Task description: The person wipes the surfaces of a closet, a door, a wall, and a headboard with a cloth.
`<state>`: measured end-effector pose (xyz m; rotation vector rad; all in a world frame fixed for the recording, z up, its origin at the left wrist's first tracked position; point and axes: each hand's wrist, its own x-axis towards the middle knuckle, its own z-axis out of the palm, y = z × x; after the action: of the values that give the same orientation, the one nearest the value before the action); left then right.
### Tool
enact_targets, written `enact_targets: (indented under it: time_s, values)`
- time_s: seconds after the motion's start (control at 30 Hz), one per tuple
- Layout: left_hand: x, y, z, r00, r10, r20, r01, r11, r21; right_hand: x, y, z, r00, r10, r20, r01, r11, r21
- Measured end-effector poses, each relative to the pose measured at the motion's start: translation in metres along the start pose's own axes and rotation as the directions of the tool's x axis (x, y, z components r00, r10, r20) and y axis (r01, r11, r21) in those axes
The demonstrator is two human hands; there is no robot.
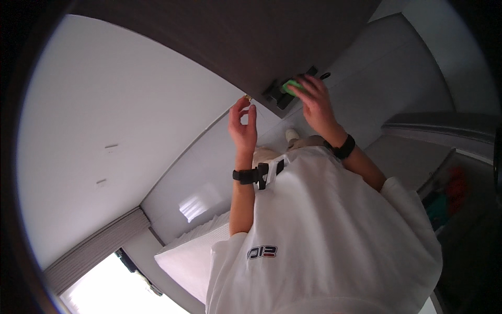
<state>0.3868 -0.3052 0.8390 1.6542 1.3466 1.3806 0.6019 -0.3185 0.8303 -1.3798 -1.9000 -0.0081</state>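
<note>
A: The right hand (315,102) is up at about 1 o'clock, fingers curled over a green tool (291,85) and holding it against a black fitting (279,94) on the dark panel (251,42).

B: And the left hand (243,123)?

A: Near 12 o'clock, just left of centre, thumb and forefinger pinched narrow on a small brass-coloured screw (248,98) at the panel's edge.

B: Counts?

A: Two hands, one green tool, one screw, one black fitting. Two black wristbands, one on each wrist (250,175).

B: Which way does the tool point?

A: Only its end shows past the fingers; its long axis seems to run from 4 o'clock towards 10 o'clock, the visible tip aimed at the fitting. The rest is hidden by the hand.

B: And the screw?

A: Too small to tell its direction. It sits at 10 o'clock from the left thumb, well apart from the tool.

B: Anything else?

A: A white shirt (334,235) fills the lower middle, and a white wall (115,131) curves at 9 o'clock.
</note>
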Motion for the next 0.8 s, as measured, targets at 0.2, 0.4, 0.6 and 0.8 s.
enact_targets:
  time_s: [0.2, 0.4, 0.6, 0.8]
  values:
    - [-0.012, 0.000, 0.012, 0.997, 0.027, -0.075, -0.030, 0.999, -0.042, -0.006, 0.021, -0.008, 0.992, 0.094, -0.080, -0.092, 0.995, 0.028]
    - [-0.029, -0.009, 0.010, 0.995, 0.006, -0.097, -0.008, 1.000, -0.023, -0.034, 0.009, -0.006, 1.000, -0.014, 0.013, 0.014, 0.999, 0.032]
    - [0.008, -0.018, 0.018, 0.985, 0.028, -0.172, -0.023, 0.999, 0.030, 0.021, 0.068, 0.002, 0.998, 0.062, -0.032, -0.058, 0.993, 0.100]
    - [0.000, -0.027, 0.001, 0.986, -0.015, -0.169, 0.011, 1.000, -0.027, 0.017, -0.019, 0.004, 0.999, -0.046, 0.003, 0.045, 0.992, 0.118]
